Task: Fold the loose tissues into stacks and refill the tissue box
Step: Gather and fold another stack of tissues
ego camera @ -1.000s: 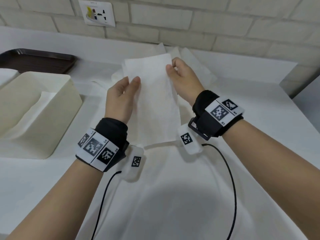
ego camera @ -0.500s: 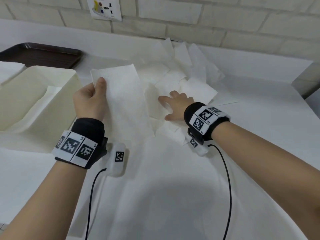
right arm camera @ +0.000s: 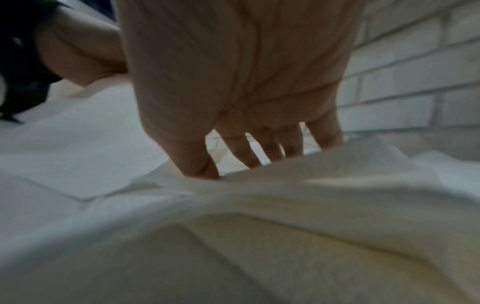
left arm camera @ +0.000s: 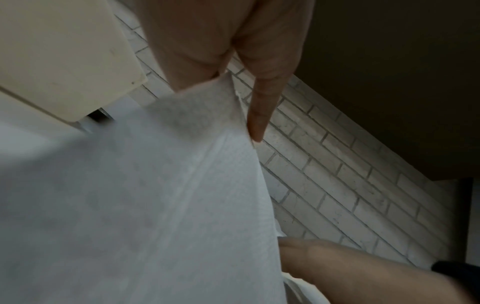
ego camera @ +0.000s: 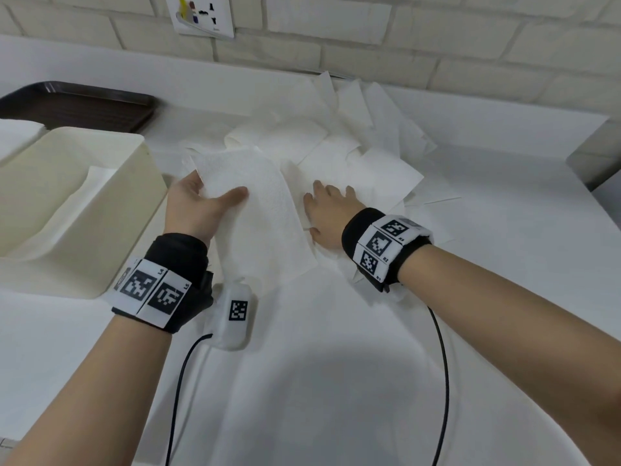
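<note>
My left hand holds a folded white tissue just right of the cream tissue box, thumb on top and fingers beneath it. In the left wrist view the tissue hangs from that hand, with the box corner behind it. My right hand lies flat with spread fingers on the pile of loose tissues. The right wrist view shows its fingers pressing into crumpled sheets. The box holds white tissues.
A dark brown tray sits at the back left behind the box. A brick wall with a socket plate runs along the back. Cables trail from both wrist cameras over the white table.
My right hand let go of the tissue and dropped onto the loose pile. My left hand carried the tissue left toward the box and has turned palm-up under it.
</note>
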Motion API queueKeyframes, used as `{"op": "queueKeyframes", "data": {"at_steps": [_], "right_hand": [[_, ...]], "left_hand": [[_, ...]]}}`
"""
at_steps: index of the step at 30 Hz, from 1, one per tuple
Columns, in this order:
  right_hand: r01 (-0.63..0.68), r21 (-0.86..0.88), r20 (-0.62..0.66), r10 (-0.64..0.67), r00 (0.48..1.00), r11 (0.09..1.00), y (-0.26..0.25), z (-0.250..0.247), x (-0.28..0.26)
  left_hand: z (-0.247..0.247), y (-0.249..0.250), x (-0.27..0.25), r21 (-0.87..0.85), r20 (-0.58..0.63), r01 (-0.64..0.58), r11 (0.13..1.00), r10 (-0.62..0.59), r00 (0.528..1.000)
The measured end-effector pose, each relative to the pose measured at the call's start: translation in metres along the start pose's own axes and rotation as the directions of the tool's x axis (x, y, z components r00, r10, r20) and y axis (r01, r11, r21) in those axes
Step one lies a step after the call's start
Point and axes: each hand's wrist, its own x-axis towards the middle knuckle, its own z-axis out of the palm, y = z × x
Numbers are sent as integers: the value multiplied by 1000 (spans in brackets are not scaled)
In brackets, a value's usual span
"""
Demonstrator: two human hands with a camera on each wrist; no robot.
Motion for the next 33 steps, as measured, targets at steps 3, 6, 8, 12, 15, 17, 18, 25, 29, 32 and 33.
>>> {"op": "queueKeyframes", "data": {"at_steps": [3,6,8,12,15,17,18,25,29,32,33], "right_hand": [[72,-39,-39,-74,997,997,-5,-1,0],[123,-24,-106,-125,986,992,-6,-6,-1],[135,-45,-175,-141,974,990,-5,-9,-2],[151,-54,-214,-159,964,987,1,-16,-1],[73,356,-343,58,938,932,12,-32,-3],[65,676,-390,282,877,734,25,-44,-5],[98,785,-388,363,847,611,31,-50,-7],[396,918,-360,501,787,39,50,-84,-34],[466,879,-386,428,817,-98,48,-88,-45],[491,822,-400,322,858,-288,43,-86,-51],[496,802,-408,302,862,-332,41,-86,-52]], "left_hand": [[-1,-1,0,17,-43,-18,1000,19,999],[-4,1,0,17,-116,-61,998,62,991],[-6,4,2,27,-137,-87,996,89,987],[-11,4,5,76,-156,-129,989,140,978],[-15,1,10,112,-202,-128,985,148,968],[-18,1,13,145,-224,-126,981,157,962],[-20,0,15,160,-232,-120,980,155,960],[-17,5,17,189,-248,-95,977,141,959],[-9,8,17,176,-238,-122,977,163,958],[3,14,14,113,-202,-136,984,156,967],[8,17,12,82,-190,-135,987,148,970]]}}
